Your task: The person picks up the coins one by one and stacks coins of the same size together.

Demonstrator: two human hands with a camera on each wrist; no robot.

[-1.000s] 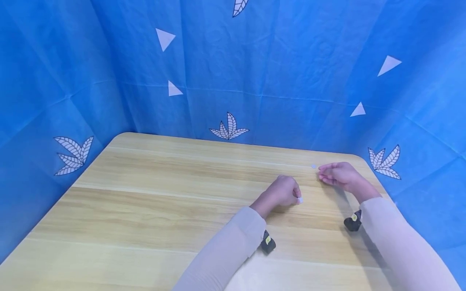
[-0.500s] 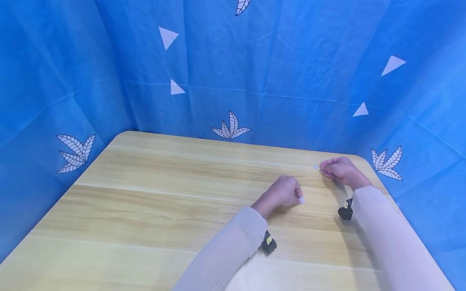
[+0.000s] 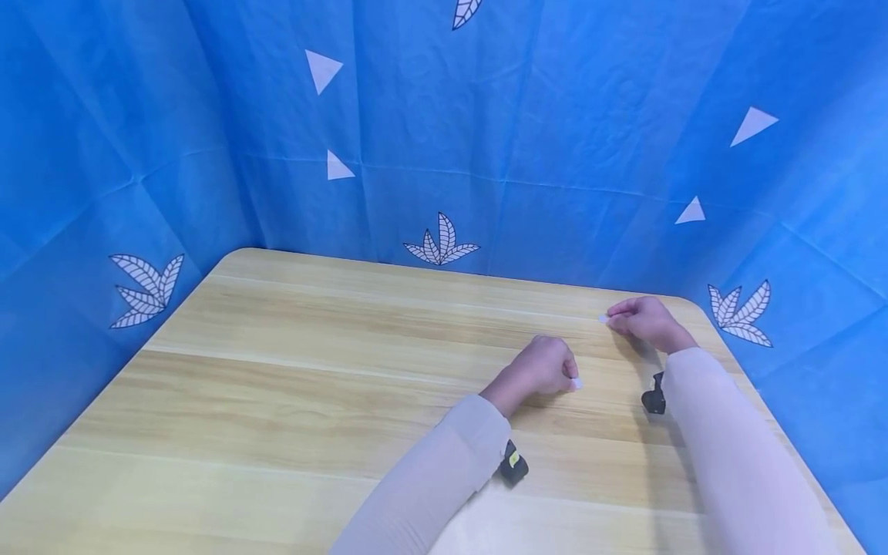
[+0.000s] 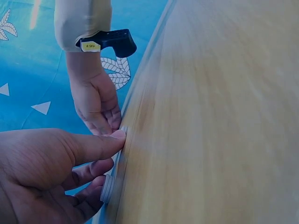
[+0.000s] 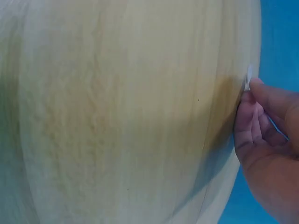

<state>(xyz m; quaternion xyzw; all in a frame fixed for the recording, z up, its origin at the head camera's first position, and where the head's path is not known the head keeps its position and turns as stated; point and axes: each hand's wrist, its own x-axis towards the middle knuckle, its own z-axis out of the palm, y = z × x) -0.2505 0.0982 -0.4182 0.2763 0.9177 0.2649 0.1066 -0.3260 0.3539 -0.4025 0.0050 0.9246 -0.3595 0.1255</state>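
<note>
Beside the thumb and fingers of my left hand [image 3: 544, 364] is a small white piece [image 3: 577, 383], which they pinch low over the wooden table. In the left wrist view, a ridged white piece like a short stack of discs [image 4: 107, 189] shows at the lower fingertips. Another white bit [image 4: 124, 129] is right at the thumb tip. Farther back and to the right, my right hand [image 3: 647, 320] pinches a small flat white piece [image 3: 603, 318] between thumb and fingertips. Its thin edge [image 5: 249, 77] sticks out past the thumb in the right wrist view.
The light wooden table [image 3: 277, 408] has rounded back corners. A blue curtain [image 3: 430, 123] with white leaves and triangles hangs behind it and on both sides. Black camera mounts [image 3: 514, 464] sit at both sleeve cuffs.
My right hand has moved slightly left and away from me to the flat white piece at the back, and now pinches it. The left hand has stayed about where it was.
</note>
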